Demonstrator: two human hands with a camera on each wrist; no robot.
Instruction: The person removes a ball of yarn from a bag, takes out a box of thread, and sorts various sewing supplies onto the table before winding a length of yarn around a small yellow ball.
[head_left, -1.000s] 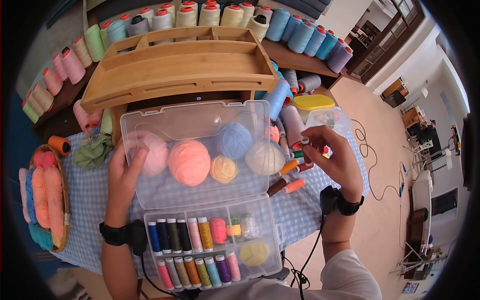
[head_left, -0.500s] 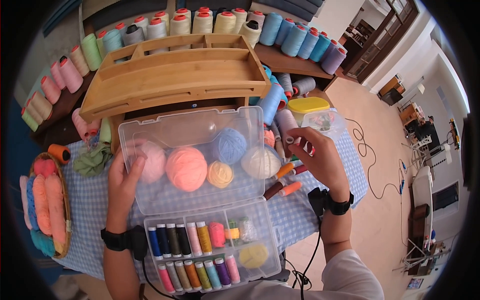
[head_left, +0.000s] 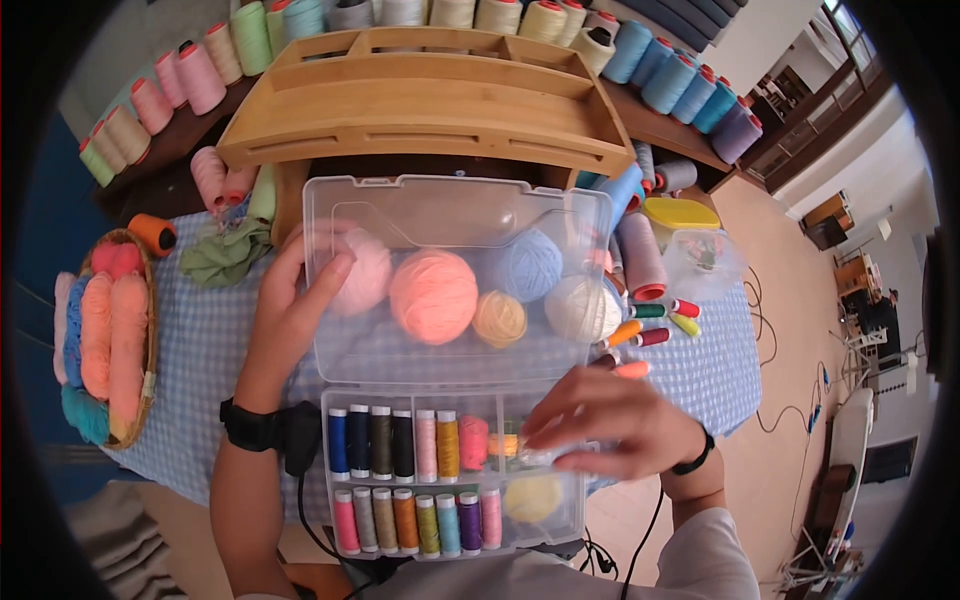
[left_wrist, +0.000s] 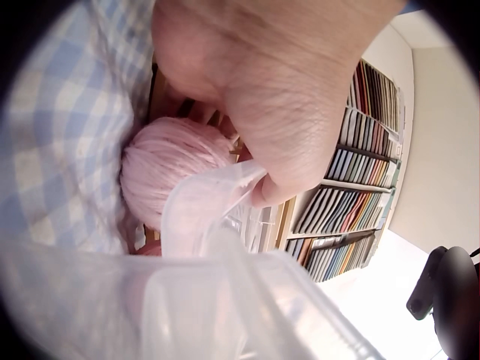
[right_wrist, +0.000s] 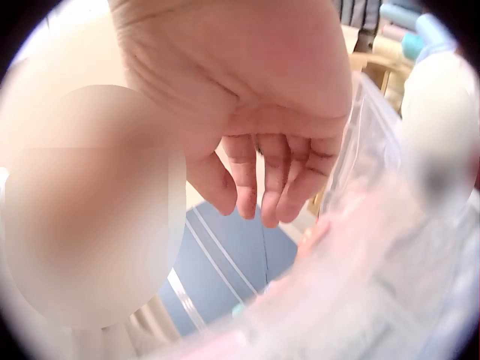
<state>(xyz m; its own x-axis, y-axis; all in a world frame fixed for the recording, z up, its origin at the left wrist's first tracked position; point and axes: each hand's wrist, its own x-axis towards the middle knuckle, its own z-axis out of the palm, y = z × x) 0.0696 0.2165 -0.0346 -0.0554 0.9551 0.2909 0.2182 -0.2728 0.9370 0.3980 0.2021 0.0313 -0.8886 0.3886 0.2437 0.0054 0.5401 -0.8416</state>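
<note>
On the left, my left hand (head_left: pixel 290 315) grips the side edge of the raised clear lid (head_left: pixel 430 210); in the left wrist view the hand (left_wrist: pixel 277 97) pinches the plastic edge beside a pink yarn ball (left_wrist: pixel 172 161). My right hand (head_left: pixel 615 425), blurred, hovers over the right side of the divided box (head_left: pixel 450 395), near a small orange-yellow bundle (head_left: pixel 503 444). Its fingers hang loosely bent with nothing visible between them in the right wrist view (right_wrist: pixel 247 97). Two rows of thread spools (head_left: pixel 405 520) fill the left compartments; a pale yellow ball (head_left: pixel 532 497) lies lower right.
Loose small spools (head_left: pixel 652 337) lie on the checked cloth (head_left: pixel 720 370) right of the lid. Yarn balls (head_left: pixel 433 295) show through the lid. A wooden rack (head_left: pixel 430 100) stands behind, large cones (head_left: pixel 668 84) line the back, and a yarn basket (head_left: pixel 148 370) sits left.
My right hand has let go of the small spools it held and moved from the right of the lid down over the box. The left hand still grips the lid; the head view has shifted.
</note>
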